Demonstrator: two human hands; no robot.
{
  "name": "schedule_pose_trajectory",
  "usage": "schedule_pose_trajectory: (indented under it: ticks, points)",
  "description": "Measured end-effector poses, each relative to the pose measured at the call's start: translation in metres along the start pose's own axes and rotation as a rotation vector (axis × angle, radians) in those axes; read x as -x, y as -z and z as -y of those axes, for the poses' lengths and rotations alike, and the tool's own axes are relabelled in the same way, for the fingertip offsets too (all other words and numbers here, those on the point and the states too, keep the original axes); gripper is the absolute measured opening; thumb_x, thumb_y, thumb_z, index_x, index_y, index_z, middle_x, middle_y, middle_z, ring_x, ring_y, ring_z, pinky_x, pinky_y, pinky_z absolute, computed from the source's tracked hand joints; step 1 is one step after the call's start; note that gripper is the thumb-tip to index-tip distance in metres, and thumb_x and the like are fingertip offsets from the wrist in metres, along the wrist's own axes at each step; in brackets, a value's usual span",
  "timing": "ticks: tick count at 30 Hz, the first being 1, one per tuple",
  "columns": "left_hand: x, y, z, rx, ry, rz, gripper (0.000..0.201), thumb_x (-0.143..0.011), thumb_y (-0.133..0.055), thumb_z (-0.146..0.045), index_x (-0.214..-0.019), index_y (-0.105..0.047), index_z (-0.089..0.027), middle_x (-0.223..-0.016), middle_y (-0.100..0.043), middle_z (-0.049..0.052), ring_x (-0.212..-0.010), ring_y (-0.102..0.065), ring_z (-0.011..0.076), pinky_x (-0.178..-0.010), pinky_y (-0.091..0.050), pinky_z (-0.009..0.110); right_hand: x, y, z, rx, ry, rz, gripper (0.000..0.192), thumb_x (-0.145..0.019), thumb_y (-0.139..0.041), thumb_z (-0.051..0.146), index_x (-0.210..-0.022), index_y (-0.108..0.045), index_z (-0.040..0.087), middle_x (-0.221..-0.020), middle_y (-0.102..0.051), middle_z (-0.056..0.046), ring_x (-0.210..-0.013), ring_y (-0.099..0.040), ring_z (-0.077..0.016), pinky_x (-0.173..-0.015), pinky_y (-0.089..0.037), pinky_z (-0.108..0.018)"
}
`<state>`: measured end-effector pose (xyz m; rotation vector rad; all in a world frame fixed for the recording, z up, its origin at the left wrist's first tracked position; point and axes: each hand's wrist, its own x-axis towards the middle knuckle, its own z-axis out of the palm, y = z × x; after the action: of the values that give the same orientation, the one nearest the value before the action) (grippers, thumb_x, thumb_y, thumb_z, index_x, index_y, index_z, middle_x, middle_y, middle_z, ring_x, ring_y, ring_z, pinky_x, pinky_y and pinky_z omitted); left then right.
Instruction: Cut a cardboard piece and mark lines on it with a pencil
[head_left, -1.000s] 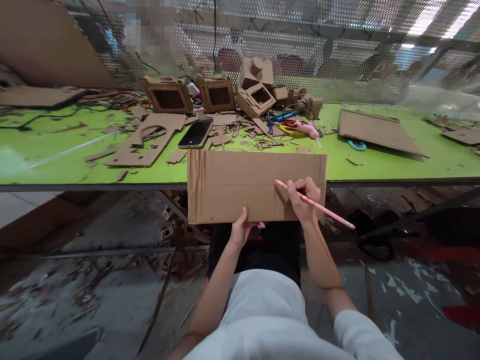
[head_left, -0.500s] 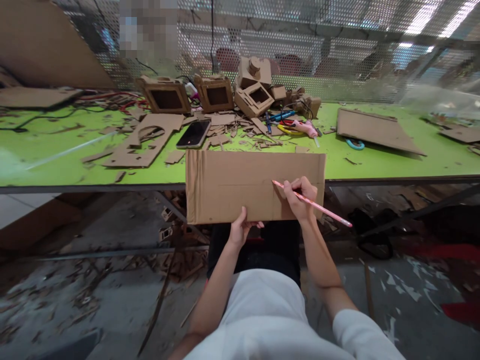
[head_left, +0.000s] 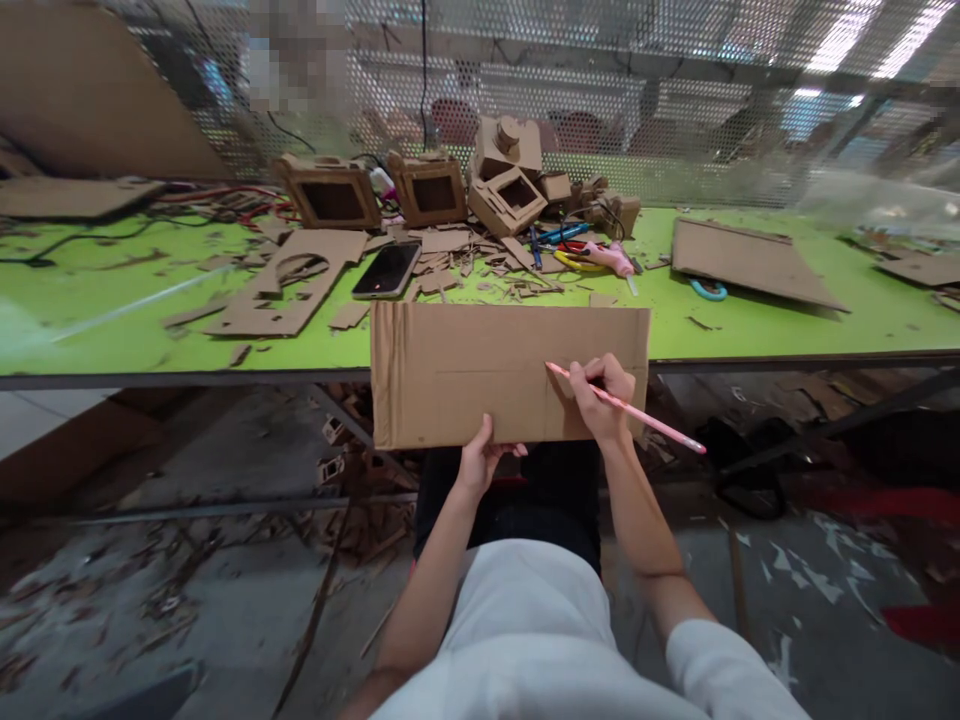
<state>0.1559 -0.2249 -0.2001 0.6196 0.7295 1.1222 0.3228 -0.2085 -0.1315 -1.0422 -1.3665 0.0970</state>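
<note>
A long brown cardboard sheet [head_left: 465,370] leans over the near edge of the green table [head_left: 112,330], its lower part over my lap. My left hand [head_left: 480,462] grips the sheet's bottom edge near the middle, thumb on its face. My right hand [head_left: 602,400] holds a pink pencil [head_left: 652,421], its tip touching the cardboard right of centre, where a faint drawn line runs across the sheet.
On the table lie a black phone [head_left: 388,270], cut cardboard pieces [head_left: 289,275], small cardboard boxes [head_left: 431,187], a pink glue gun [head_left: 609,259], scissors and cables, plus a flat cardboard sheet [head_left: 750,262] at right. Perforated metal mesh stands behind. Scraps litter the floor.
My right hand with the pencil has shifted slightly left along the cardboard. The left hand and sheet stay almost still.
</note>
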Motion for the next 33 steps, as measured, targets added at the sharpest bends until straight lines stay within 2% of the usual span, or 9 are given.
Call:
schedule_pose_trajectory:
  ticks: [19, 22, 24, 26, 28, 29, 31, 33]
  points:
    - [0.001, -0.002, -0.002, -0.006, 0.025, -0.003, 0.054, -0.079, -0.06, -0.06, -0.07, -0.068, -0.007, -0.048, -0.063, 0.008, -0.045, -0.059, 0.0168, -0.049, -0.047, 0.028, -0.001, -0.002, -0.001, -0.04, 0.024, -0.021, 0.032, -0.079, -0.06, 0.022, -0.056, -0.037, 0.021, -0.049, -0.038, 0.009, -0.042, -0.036, -0.006, -0.045, -0.031, -0.021]
    - [0.002, -0.003, -0.004, -0.008, 0.024, -0.009, 0.053, -0.08, -0.059, -0.06, -0.07, -0.068, -0.008, -0.048, -0.063, 0.007, -0.044, -0.059, 0.0161, -0.049, -0.047, 0.027, -0.002, -0.001, 0.002, -0.08, -0.008, -0.095, 0.034, -0.08, -0.062, 0.029, -0.059, -0.037, 0.021, -0.048, -0.042, 0.009, -0.041, -0.04, -0.0063, -0.044, -0.034, -0.021]
    - [0.003, -0.004, -0.005, -0.011, 0.021, -0.012, 0.053, -0.081, -0.058, -0.06, -0.069, -0.067, -0.009, -0.048, -0.063, 0.007, -0.043, -0.058, 0.0159, -0.048, -0.047, 0.027, -0.001, 0.006, 0.003, -0.128, -0.062, -0.246, 0.03, -0.084, -0.06, 0.042, -0.067, -0.045, 0.021, -0.051, -0.05, 0.007, -0.04, -0.047, -0.0078, -0.043, -0.036, -0.021]
    - [0.004, -0.004, -0.006, -0.011, 0.013, -0.015, 0.054, -0.082, -0.056, -0.06, -0.068, -0.067, -0.009, -0.049, -0.063, 0.007, -0.041, -0.057, 0.0155, -0.046, -0.047, 0.027, 0.004, 0.021, 0.002, -0.133, -0.113, -0.403, 0.035, -0.088, -0.049, 0.054, -0.079, -0.053, 0.02, -0.056, -0.057, 0.004, -0.042, -0.053, -0.0099, -0.042, -0.038, -0.021]
    - [0.004, -0.004, -0.007, -0.005, -0.001, -0.019, 0.054, -0.082, -0.055, -0.06, -0.068, -0.067, -0.009, -0.049, -0.063, 0.006, -0.041, -0.057, 0.0149, -0.046, -0.047, 0.027, 0.013, 0.04, 0.0, -0.038, -0.145, -0.514, 0.043, -0.091, -0.04, 0.057, -0.084, -0.057, 0.019, -0.061, -0.061, 0.001, -0.05, -0.059, -0.0124, -0.047, -0.043, -0.024]
    - [0.004, -0.003, -0.008, -0.002, -0.008, -0.022, 0.054, -0.082, -0.055, -0.06, -0.068, -0.067, -0.009, -0.049, -0.063, 0.006, -0.041, -0.057, 0.0145, -0.046, -0.047, 0.026, 0.019, 0.049, -0.002, 0.042, -0.163, -0.548, 0.042, -0.091, -0.042, 0.056, -0.085, -0.058, 0.018, -0.065, -0.063, -0.001, -0.057, -0.062, -0.0139, -0.053, -0.047, -0.026]
    - [0.004, -0.003, -0.011, 0.004, -0.021, -0.03, 0.053, -0.082, -0.056, -0.06, -0.068, -0.067, -0.009, -0.049, -0.063, 0.006, -0.041, -0.057, 0.0139, -0.045, -0.047, 0.025, 0.033, 0.064, -0.006, 0.181, -0.219, -0.542, 0.035, -0.083, -0.057, 0.053, -0.089, -0.058, 0.018, -0.078, -0.065, -0.003, -0.074, -0.065, -0.017, -0.066, -0.052, -0.031]
    - [0.003, -0.002, -0.015, 0.004, -0.032, -0.044, 0.053, -0.081, -0.057, -0.06, -0.067, -0.066, -0.01, -0.048, -0.062, 0.005, -0.04, -0.056, 0.0132, -0.043, -0.047, 0.024, 0.046, 0.071, -0.011, 0.184, -0.326, -0.405, 0.04, -0.073, -0.069, 0.05, -0.095, -0.054, 0.02, -0.09, -0.065, -0.005, -0.079, -0.065, -0.0176, -0.068, -0.053, -0.032]
